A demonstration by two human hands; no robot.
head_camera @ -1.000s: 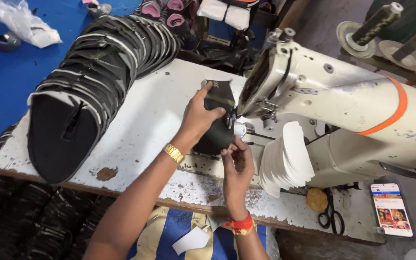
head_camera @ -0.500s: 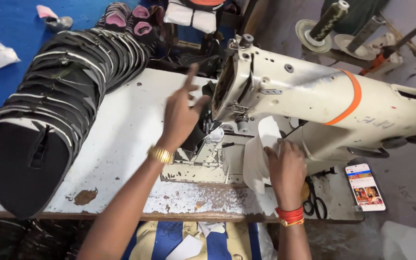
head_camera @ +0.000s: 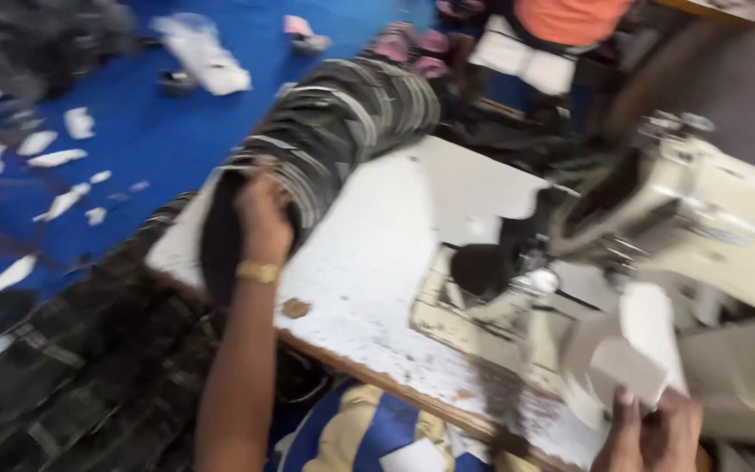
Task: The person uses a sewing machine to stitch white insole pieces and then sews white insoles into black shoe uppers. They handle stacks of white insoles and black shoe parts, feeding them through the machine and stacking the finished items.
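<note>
**Left hand on the stack, right hand at the white pieces**

We see our left hand (head_camera: 262, 217), with a gold bracelet (head_camera: 258, 273) at the wrist, reaching out to the long curved stack of black fabric pieces with white edge stripes (head_camera: 342, 122). That stack lies along the left edge of the worn white work table (head_camera: 386, 253), running from the near left corner toward the far edge. The hand rests on the near end of the stack, where 1 dark piece (head_camera: 220, 240) faces us; the fingers curl over it, but the blur keeps us from telling whether they pinch a piece or only press on it.

Our right hand (head_camera: 653, 433) sits at the near right corner of the table, its fingertips touching the lower edge of a small bundle of white cut pieces (head_camera: 631, 354). Whether the fingers close on the bundle we cannot tell.

The cream-coloured industrial sewing machine (head_camera: 709, 218) stands on the right side of the table, well apart from the left hand. Beyond the left edge lies a blue floor covering (head_camera: 133, 140) scattered with white scraps.
</note>
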